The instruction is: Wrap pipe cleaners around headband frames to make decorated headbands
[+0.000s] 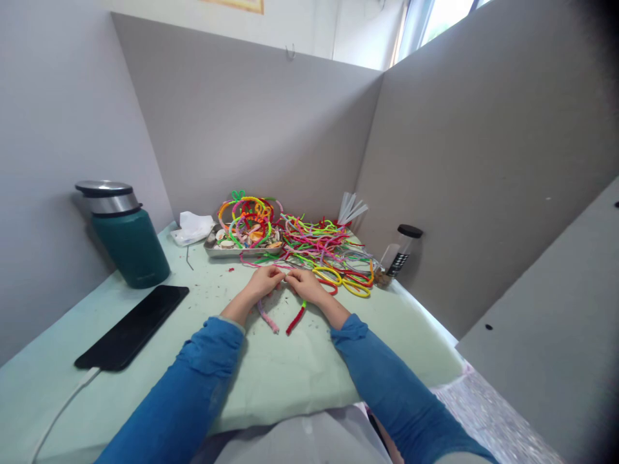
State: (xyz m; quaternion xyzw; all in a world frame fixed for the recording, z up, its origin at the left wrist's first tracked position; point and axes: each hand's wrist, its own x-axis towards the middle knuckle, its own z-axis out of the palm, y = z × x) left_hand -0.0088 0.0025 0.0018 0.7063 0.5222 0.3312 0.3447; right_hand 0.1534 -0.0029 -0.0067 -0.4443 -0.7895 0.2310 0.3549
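Note:
My left hand (267, 281) and my right hand (305, 285) meet over the middle of the table, fingertips pinched close together. Between them is a headband wrapped in fuzzy pipe cleaners, its top hidden by my fingers. One end (269, 320) hangs below my left hand in lilac and pink. The other end (296, 319), red with a bit of lime green, comes down below my right hand. What exactly the fingertips pinch is too small to make out. Just beyond my right hand lie yellow and red pipe-cleaner loops (355, 287).
Behind my hands stand a metal tray (244, 252) with shells and coloured pipe-cleaner rings, and a heap of pipe cleaners (319, 237). A teal bottle (130, 245), a black phone (133, 328) on a cable and tissues (193, 227) are left. A clear jar (401, 251) leans right, by grey partitions (251, 122).

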